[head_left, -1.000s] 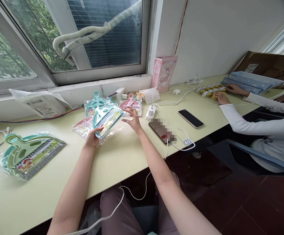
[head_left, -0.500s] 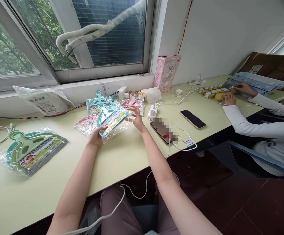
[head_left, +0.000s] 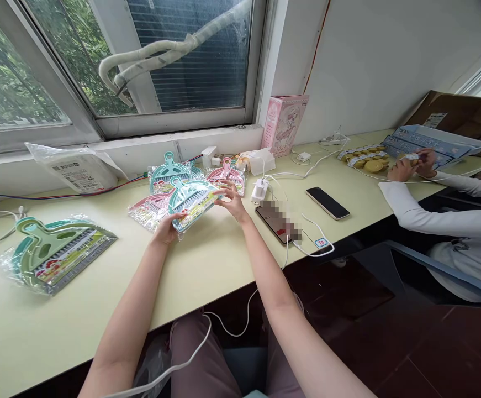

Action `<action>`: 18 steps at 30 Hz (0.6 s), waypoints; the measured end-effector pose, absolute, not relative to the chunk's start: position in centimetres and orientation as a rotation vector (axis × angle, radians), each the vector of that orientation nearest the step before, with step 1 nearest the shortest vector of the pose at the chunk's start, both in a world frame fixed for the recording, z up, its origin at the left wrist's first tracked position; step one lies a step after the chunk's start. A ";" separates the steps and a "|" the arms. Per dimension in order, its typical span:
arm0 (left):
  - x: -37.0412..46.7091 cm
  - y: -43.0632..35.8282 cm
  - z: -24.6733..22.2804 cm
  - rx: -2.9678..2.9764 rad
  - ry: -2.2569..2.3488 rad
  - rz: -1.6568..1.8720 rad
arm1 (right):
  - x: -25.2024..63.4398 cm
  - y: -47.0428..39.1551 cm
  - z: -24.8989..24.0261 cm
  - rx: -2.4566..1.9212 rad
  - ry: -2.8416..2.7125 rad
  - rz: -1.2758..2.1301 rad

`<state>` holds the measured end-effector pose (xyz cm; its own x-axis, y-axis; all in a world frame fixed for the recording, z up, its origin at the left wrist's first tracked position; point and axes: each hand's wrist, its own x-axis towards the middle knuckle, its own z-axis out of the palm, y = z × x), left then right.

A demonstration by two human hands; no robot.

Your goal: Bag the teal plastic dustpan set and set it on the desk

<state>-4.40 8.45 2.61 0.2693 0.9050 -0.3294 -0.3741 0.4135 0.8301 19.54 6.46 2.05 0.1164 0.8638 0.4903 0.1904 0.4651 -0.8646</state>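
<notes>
A teal dustpan and brush set [head_left: 191, 200] with a printed label is tilted between my two hands, just over the table. My left hand [head_left: 166, 228] grips its lower left corner, thumb on top. At the right end, my right hand [head_left: 232, 203] pinches the edge, its fingers bent over the wrapping. Behind it lie another teal set [head_left: 169, 170] and a pink set [head_left: 226, 172], both in clear plastic. A second pink set [head_left: 147, 210] rests partly hidden beneath the held one. Green and teal wrapped sets [head_left: 58, 255] are stacked on the left.
Two phones, one dark [head_left: 327, 202] and one charging [head_left: 274, 220], lie to the right beside a white charger [head_left: 259, 190] and cables. A pink box [head_left: 285, 124] stands by the wall. At right, a co-worker's hands [head_left: 403, 167] handle yellow round items near a blue box [head_left: 426, 145].
The loose plastic hanging below the held set is now gathered in against it, my right fingers closer along its edge. The co-worker's hands have come together on a yellow item.
</notes>
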 end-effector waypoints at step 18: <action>-3.7 8.0 1.1 1.010 0.857 0.917 | 19.1 7.7 0.2 -1.144 -1.278 0.367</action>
